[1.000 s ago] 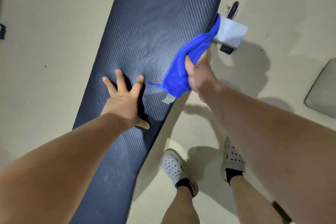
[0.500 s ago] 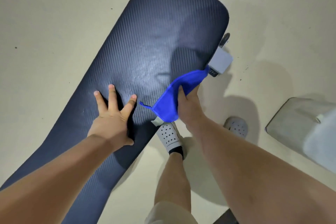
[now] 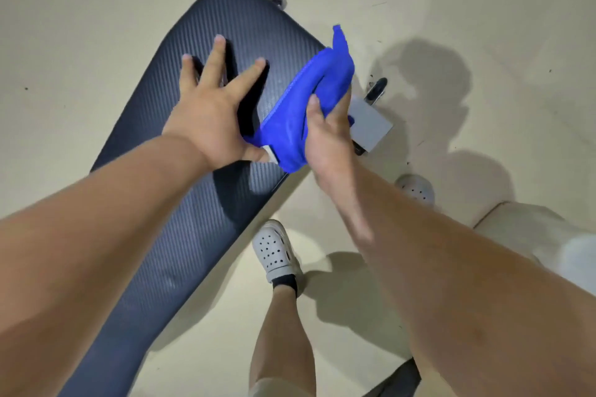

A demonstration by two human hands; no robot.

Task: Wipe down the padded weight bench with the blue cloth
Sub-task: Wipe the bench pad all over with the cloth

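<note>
Head camera, looking down: padded weight bench (image 3: 200,203) runs diagonally across a beige floor (image 3: 80,26). Left hand (image 3: 209,113) is over the dark ribbed pad, fingers spread and released. Right hand (image 3: 325,135) grips the bunched blue cloth (image 3: 309,100) at the bench's right edge, just beside the left thumb. A grey frame bracket (image 3: 371,126) lies behind the right hand
</note>
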